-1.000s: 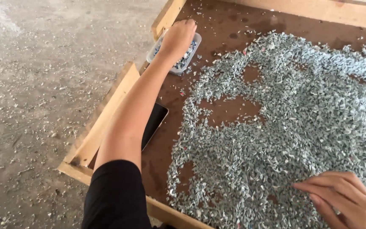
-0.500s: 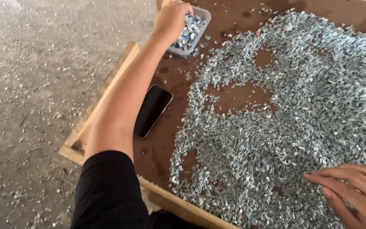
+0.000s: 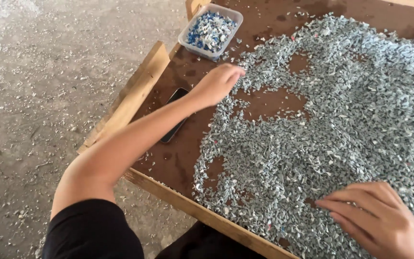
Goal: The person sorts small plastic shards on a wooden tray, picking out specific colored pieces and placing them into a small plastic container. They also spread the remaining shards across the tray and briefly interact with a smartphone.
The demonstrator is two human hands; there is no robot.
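A wide heap of small grey plastic flakes (image 3: 341, 120) covers a brown wooden sorting tray (image 3: 173, 158). My left hand (image 3: 216, 84) reaches to the heap's left edge, fingers loosely curled and tips touching the flakes; whether it holds anything I cannot tell. My right hand (image 3: 379, 220) rests flat on the flakes at the lower right, fingers spread and pointing left. A small clear tub (image 3: 210, 30) with blue and white bits stands in the tray's far left corner, beyond my left hand.
A black phone (image 3: 174, 115) lies on the tray under my left forearm. The tray has a raised pale wooden rim (image 3: 135, 93). Concrete floor (image 3: 39, 81) strewn with scattered chips lies to the left.
My left hand has drawn back from the clear tub to the heap's left edge. My right hand has stayed on the flakes at the lower right.
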